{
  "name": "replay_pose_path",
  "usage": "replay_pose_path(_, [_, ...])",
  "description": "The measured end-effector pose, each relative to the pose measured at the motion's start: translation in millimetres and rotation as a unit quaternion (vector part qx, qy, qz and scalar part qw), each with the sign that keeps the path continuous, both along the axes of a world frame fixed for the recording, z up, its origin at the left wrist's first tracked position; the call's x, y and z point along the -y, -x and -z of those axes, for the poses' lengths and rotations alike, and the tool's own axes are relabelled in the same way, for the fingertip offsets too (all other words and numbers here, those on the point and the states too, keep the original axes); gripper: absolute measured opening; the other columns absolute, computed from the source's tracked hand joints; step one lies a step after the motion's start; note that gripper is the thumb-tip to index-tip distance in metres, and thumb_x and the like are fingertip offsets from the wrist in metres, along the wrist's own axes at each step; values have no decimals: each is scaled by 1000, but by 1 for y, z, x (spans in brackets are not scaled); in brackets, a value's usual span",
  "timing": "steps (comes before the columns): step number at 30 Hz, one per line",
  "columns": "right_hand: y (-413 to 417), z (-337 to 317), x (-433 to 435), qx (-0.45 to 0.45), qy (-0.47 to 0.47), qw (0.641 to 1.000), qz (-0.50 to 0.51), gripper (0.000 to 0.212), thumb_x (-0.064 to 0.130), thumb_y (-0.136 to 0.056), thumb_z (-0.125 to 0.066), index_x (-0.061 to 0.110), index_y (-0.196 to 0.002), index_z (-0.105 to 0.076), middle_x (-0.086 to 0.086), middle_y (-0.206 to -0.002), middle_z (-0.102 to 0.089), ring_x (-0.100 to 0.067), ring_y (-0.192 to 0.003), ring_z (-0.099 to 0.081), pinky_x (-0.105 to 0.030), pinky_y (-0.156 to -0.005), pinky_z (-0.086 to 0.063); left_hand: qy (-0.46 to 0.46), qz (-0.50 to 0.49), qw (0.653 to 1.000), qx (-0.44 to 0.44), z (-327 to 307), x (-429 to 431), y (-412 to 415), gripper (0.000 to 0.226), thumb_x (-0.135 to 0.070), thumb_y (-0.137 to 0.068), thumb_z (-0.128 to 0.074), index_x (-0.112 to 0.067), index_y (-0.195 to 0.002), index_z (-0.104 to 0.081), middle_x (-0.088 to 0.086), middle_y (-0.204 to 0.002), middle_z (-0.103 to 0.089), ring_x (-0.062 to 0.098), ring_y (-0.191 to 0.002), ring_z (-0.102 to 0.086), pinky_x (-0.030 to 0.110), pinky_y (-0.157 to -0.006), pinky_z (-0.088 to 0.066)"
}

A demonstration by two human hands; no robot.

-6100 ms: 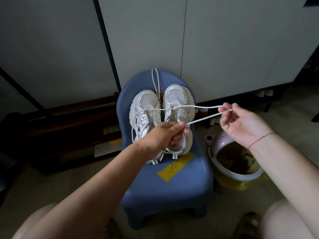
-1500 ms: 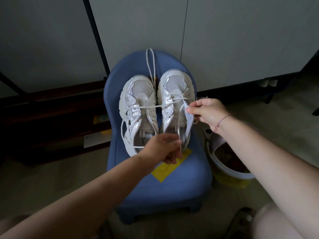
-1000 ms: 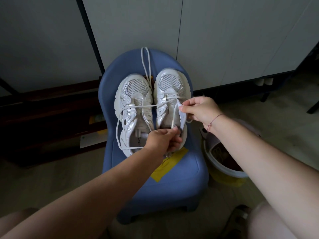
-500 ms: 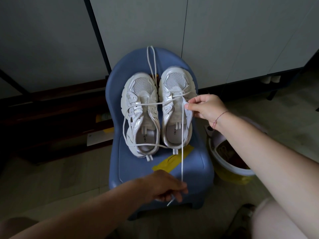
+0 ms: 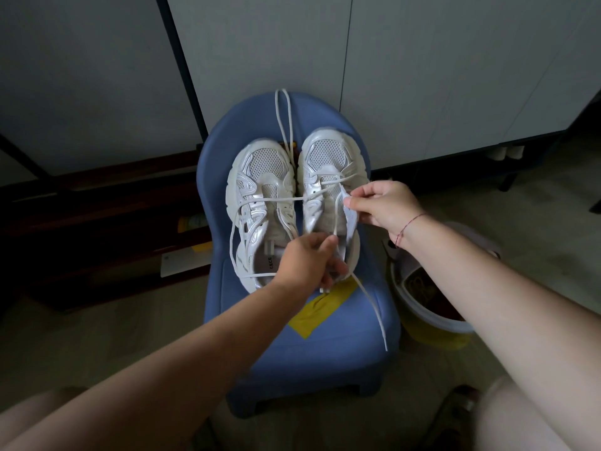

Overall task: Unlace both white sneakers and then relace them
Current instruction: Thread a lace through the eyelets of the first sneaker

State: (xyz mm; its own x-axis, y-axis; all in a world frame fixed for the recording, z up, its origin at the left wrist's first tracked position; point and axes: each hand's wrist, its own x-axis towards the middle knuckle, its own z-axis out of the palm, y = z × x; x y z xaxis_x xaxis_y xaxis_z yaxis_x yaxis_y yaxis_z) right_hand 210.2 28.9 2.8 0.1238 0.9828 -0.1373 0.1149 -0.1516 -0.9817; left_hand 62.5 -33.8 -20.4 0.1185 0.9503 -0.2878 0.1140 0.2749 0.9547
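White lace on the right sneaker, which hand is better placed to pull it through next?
Left, probably. The left hand grips the thin white lace over the right white mesh sneaker, while the right hand pinches that sneaker's side flap, steadying it.

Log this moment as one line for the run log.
left hand: pinches lace | right hand: holds right-side sneaker | left-side sneaker: beside it on blue chair

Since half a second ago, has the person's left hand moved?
Yes. The left hand has come from the front edge of the blue chair up past the yellow tape to the heels of the sneakers, pinching the lace.
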Motion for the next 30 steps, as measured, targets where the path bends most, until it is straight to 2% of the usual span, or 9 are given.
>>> replay_pose_path(3, [1, -1, 0, -2, -2, 1000, -2, 15, 0, -79, -71, 10, -73, -61, -8, -77, -65, -14, -68, -63, -20, -57, -54, 46, -34, 997, 59, 6, -3, -8, 16, -19, -102, -49, -9, -110, -59, 3, -57, -66, 11, -34, -47, 20, -37, -36])
replay_pose_path(7, [2, 0, 0, -3, -2, 1000, 0, 15, 0, -79, -71, 9, -73, -61, -8, -75, -65, -15, -68, -63, -20, -58, -55, 110, -51, 987, 107, 7, -9, -14, 22, -20, -98, -56, -2, -87, -61, 3, -52, -64, 9, -35, -48, 15, -37, -37])
replay_pose_path(10, [2, 0, -1, 5, -2, 1000, 0, 15, 1, -78, -72, 10, -73, -61, -9, -76, -66, -17, -70, -64, -23, -63, -57, 117, -40, 985, 123, 7, -8, -14, 17, -14, -98, -57, -5, -84, -61, 4, -56, -61, 8, -35, -47, 15, -37, -37])
replay_pose_path(16, [0, 4, -1, 8, 0, 1000, 12, 16, 2, -77, -74, 11, -72, -62, -8, -76, -64, -22, -79, -61, -35, -75, -56, 111, 109, 988, -19, 4, -6, 0, 13, -13, -94, -61, -5, -84, -66, 0, -54, -64, 5, -38, -50, 16, -44, -40])
replay_pose_path(19, [0, 4, -1, 5, 3, 1000, 12, 15, 3, -77, -75, 11, -72, -62, -7, -76, -64, -21, -80, -62, -33, -76, -57, 144, 215, 961, -99, 9, 7, 10, 15, -16, -94, -61, -8, -82, -65, -5, -52, -64, 2, -40, -50, 13, -43, -39])
replay_pose_path(22, [0, 2, 0, 10, 1, 1000, 7, 15, 3, -77, -74, 11, -71, -64, -7, -76, -66, -21, -78, -63, -30, -72, -57, 168, 270, 938, -136, 21, 20, 17, 15, -19, -96, -59, -8, -93, -68, -5, -58, -66, 2, -44, -53, 14, -46, -40])
replay_pose_path(25, [1, 2, 0, 6, -2, 1000, 8, 15, 3, -77, -74, 11, -71, -63, -7, -76, -65, -21, -78, -63, -32, -75, -57, 148, 257, 947, -128, 22, 22, 19, 18, -19, -95, -60, -5, -101, -69, -5, -61, -66, 2, -44, -52, 14, -46, -40])
replay_pose_path(27, [2, 3, 0, -6, -1, 1000, 10, 15, 2, -77, -73, 10, -72, -63, -7, -76, -65, -19, -76, -62, -33, -77, -57, 131, 213, 963, -96, 19, 21, 18, 12, -19, -94, -62, -9, -90, -68, -5, -59, -65, 3, -40, -50, 14, -43, -38])
replay_pose_path(30, [2, 2, 0, -17, 0, 1000, 6, 14, 1, -78, -72, 9, -73, -62, -6, -75, -64, -17, -72, -62, -30, -73, -56, 95, 145, 983, -67, 12, 15, 13, 19, -23, -95, -62, -12, -79, -63, -5, -57, -64, 5, -38, -47, 15, -43, -39])
